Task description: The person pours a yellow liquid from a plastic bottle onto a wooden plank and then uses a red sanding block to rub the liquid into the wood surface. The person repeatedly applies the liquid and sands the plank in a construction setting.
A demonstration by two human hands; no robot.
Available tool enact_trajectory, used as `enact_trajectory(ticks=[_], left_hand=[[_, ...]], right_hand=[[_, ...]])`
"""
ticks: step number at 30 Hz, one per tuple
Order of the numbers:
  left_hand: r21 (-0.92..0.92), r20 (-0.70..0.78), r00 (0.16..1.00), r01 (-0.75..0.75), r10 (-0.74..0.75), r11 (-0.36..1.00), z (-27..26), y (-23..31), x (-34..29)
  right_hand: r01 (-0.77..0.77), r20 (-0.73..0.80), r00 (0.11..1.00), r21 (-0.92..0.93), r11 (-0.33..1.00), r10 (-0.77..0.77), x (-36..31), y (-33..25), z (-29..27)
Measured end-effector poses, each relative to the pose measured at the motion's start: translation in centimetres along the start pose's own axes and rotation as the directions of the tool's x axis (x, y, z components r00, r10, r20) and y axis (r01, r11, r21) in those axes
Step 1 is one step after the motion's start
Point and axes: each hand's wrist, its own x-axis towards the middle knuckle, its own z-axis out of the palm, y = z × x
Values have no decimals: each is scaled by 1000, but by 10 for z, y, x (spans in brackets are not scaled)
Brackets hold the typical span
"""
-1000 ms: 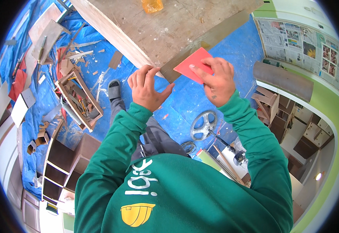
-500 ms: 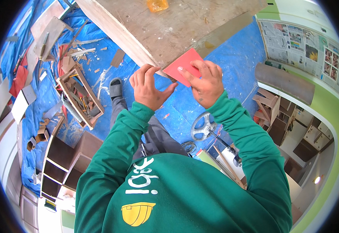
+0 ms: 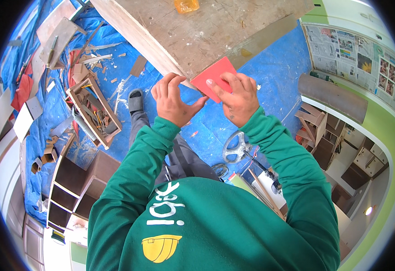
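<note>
A flat red square piece (image 3: 214,79), like a plastic putty spreader, is gripped between the thumb and fingers of my right hand (image 3: 240,100). It lies against the near corner of a large brown wooden worktop (image 3: 202,36). Left of it, my left hand (image 3: 172,100) is at the same corner, fingers curled and thumb apart, with a gap between them. Its thumb tip comes close to the red piece's lower left edge, and I see nothing held in it. A translucent orange-yellow lump (image 3: 186,5) rests on the worktop's far part.
Blue sheeting (image 3: 270,67) covers the floor, strewn with wood scraps at left. A wooden toolbox (image 3: 99,99) full of tools stands there, near a brown shelf unit (image 3: 71,194). A grey metal wheel (image 3: 234,147) lies below my right hand. Newspaper (image 3: 342,49) covers a panel at right.
Both hands and the red piece keep almost the same places. The view has shifted very slightly.
</note>
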Motion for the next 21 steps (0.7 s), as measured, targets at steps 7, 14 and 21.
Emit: enact_trajectory(ticks=[7, 14, 21], left_hand=[[8, -4, 1000, 0, 0, 1000, 0, -1, 1], [11, -1, 999, -35, 35, 999, 0, -4, 2], [-3, 55, 996, -65, 65, 998, -5, -2, 6]], right_hand=[[24, 68, 997, 32, 999, -26, -7, 14, -18], [-20, 120, 993, 59, 998, 13, 0, 17, -57], [-91, 78, 993, 23, 996, 89, 7, 8, -40]])
